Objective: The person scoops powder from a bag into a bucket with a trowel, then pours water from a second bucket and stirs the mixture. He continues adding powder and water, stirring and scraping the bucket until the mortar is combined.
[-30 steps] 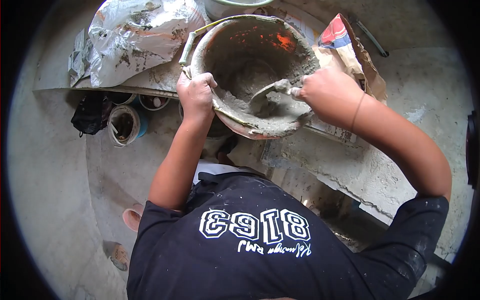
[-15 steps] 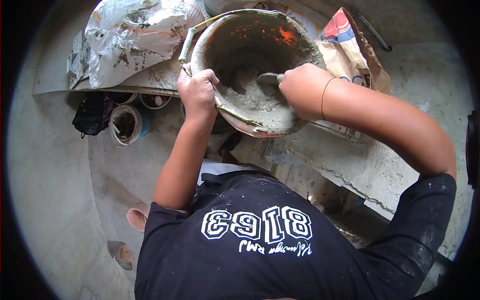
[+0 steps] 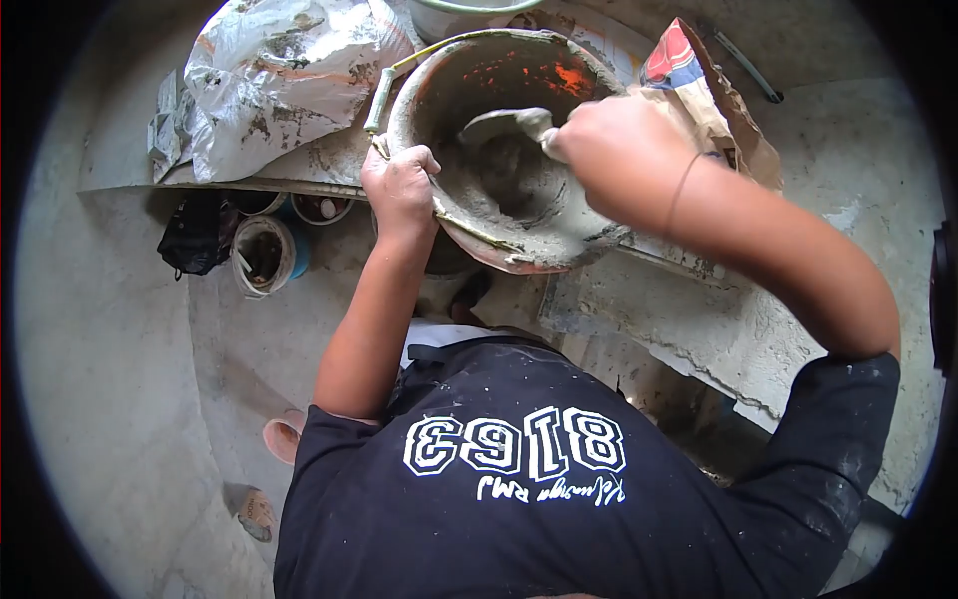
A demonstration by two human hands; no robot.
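A cement-crusted bucket (image 3: 429, 85) with orange patches inside stands tilted toward me on the ledge. Wet grey mortar (image 3: 529, 215) coats its inner wall and bottom. My left hand (image 3: 399, 185) is closed round the bucket's left rim, just below the end of the wire handle (image 3: 379, 100). In my closed right hand (image 3: 614, 150), over the bucket's right side, is the handle of a trowel. The trowel's smeared blade (image 3: 494, 122) points left inside the bucket, above the mortar. My right fingers are partly blurred by motion.
A dirty white sack (image 3: 289, 90) lies left of the bucket, and an open paper bag (image 3: 699, 90) stands to its right. Below the ledge (image 3: 689, 319) are a small bucket (image 3: 264, 258) and a black bag (image 3: 190, 235). Another pail (image 3: 469, 15) stands behind.
My right hand has moved up and slightly right, lifting the trowel blade out of the mortar toward the back of the bucket. My left hand keeps its hold on the rim.
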